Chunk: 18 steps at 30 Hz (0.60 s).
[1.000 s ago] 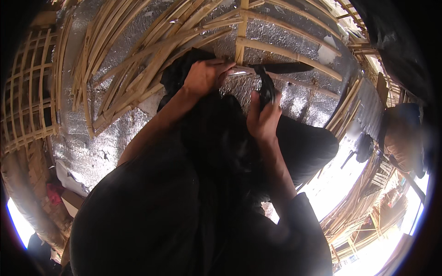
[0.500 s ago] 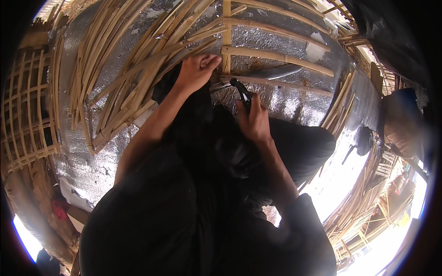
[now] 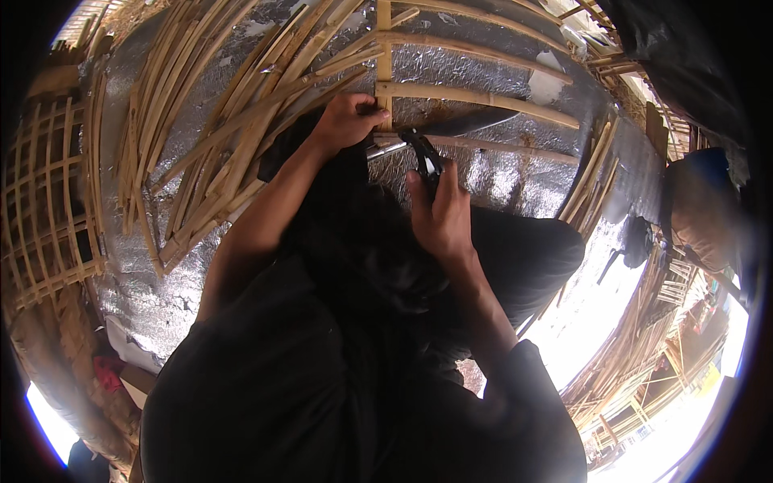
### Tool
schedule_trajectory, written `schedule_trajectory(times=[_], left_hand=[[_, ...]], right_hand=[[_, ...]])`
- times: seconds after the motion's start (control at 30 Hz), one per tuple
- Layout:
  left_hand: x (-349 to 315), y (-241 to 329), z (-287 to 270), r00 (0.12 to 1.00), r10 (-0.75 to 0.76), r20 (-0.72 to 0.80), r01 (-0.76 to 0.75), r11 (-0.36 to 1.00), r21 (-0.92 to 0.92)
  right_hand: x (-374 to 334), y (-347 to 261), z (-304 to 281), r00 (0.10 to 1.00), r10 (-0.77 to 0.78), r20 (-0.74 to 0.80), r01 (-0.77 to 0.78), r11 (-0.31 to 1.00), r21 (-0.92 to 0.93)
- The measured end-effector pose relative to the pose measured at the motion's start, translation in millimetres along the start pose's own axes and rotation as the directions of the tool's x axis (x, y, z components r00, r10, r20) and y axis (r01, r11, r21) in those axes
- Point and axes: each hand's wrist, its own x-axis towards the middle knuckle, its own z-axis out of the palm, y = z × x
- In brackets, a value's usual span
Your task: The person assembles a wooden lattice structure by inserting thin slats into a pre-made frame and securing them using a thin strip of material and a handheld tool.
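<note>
My left hand (image 3: pixel 348 122) is closed, its thumb and fingertips on the lower part of an upright bamboo strip (image 3: pixel 385 68). Whether a small item is also pinched there is hidden. Several bamboo crosspieces (image 3: pixel 483 98) run rightward from that upright, forming a frame. Just right of my left hand, my right hand (image 3: pixel 444 211) grips a black-handled tool (image 3: pixel 425 154) whose exact kind I cannot make out. A shiny metal bar (image 3: pixel 388 150) shows beside the tool's top end. Behind it, a dark curved blade (image 3: pixel 475 123) lies near the lowest crosspieces.
Loose bamboo strips (image 3: pixel 233 121) lie heaped on the silvery foil sheet (image 3: pixel 181 310) at left. A bamboo lattice (image 3: pixel 48 193) stands at the far left. More split bamboo (image 3: pixel 620 370) is piled at lower right. My dark-clothed knee (image 3: pixel 531 249) is beside my right hand.
My left hand has shifted slightly, its fingertips moving from the upright strip's left edge onto the strip. My right hand and the black-handled tool have barely moved. The view has drifted a little.
</note>
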Motion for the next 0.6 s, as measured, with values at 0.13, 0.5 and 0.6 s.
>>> schedule_trajectory(times=[0.13, 0.5, 0.6], left_hand=[[-0.7, 7.6, 2.5, 1.000, 0.016, 0.003, -0.017, 0.998, 0.055], [6.6, -1.2, -0.8, 0.991, 0.128, -0.039, -0.120, 0.981, 0.150], [4.3, 0.4, 0.4, 1.000, 0.000, -0.024, 0.001, 0.998, 0.061]], right_hand=[[1.3, 12.9, 15.5, 0.996, -0.088, 0.027, 0.091, 0.989, -0.120], [15.5, 29.5, 22.3, 0.987, 0.023, 0.157, 0.019, 0.966, -0.257], [3.6, -10.4, -0.5, 0.991, -0.119, -0.068, 0.111, 0.988, -0.111]])
